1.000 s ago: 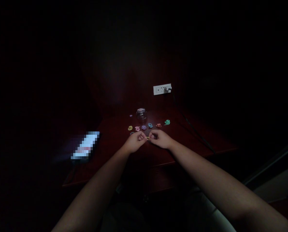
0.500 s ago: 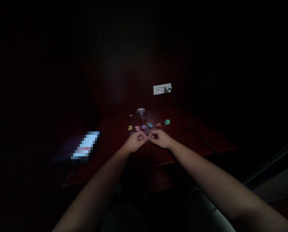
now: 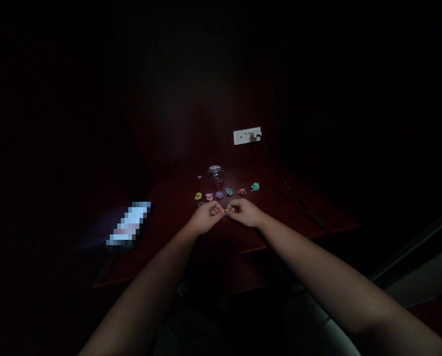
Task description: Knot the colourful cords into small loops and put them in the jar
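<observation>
My left hand (image 3: 206,218) and my right hand (image 3: 246,213) meet fingertip to fingertip above the dark red table (image 3: 236,237). Pinched between them is a small yellow rubber band (image 3: 225,210), pulled into a short line. Just beyond my fingers lie small piles of bands in a row: yellow bands (image 3: 198,196), pink bands (image 3: 209,197), purple bands (image 3: 219,195), blue bands (image 3: 229,191), red-orange bands (image 3: 242,191) and green bands (image 3: 255,186). My left hand partly covers another bluish band (image 3: 201,203).
A clear lidded jar (image 3: 215,175) stands behind the row, with a single purple band (image 3: 199,177) to its left. A lit phone (image 3: 130,223), blurred out, is at the left. From the wall socket (image 3: 246,136) a dark cable (image 3: 298,200) runs down across the right side.
The view has shifted slightly. Both hands keep their pinch, and the yellow band between them shows as a slightly brighter, thinner line.
</observation>
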`<state>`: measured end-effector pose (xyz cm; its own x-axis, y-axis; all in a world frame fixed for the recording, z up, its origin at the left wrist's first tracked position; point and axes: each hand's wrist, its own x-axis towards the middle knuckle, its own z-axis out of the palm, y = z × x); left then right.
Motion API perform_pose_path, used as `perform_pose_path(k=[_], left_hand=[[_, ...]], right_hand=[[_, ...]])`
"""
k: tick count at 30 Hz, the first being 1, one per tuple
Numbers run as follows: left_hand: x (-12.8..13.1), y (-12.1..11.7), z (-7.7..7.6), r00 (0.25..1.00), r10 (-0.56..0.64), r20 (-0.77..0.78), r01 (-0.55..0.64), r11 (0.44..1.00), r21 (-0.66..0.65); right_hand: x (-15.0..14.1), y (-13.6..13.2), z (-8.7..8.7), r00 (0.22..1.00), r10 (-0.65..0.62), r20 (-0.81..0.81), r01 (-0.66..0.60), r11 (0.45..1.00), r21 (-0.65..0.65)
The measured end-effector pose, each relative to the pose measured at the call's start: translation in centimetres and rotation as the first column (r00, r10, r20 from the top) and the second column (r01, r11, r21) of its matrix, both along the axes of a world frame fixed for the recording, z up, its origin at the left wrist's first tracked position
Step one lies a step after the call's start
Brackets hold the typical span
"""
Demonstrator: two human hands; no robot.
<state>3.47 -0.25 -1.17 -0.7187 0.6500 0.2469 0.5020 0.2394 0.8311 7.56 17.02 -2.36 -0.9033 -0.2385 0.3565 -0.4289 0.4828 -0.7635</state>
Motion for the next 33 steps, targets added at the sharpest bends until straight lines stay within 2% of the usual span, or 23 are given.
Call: perform_pose_path(k=[7,14,33], left_hand=[[-0.03,0.07,-0.06,1.000,0.004,-0.008,-0.004,1.000,-0.013],[0.14,0.04,0.13,1.000,0.005,-0.027,-0.005,1.000,-0.011],[0.07,-0.05,-0.06,1.000,0.001,-0.011,-0.001,1.000,-0.019]], right_hand=[[-0.15,0.12,-0.24,0.999,-0.045,-0.025,0.045,0.999,0.001],[-0.07,0.05,-0.14,1.000,-0.007,-0.008,0.007,1.000,0.008],[-0.04,-0.06,-0.05,1.000,-0.026,0.005,0.026,0.999,-0.047]])
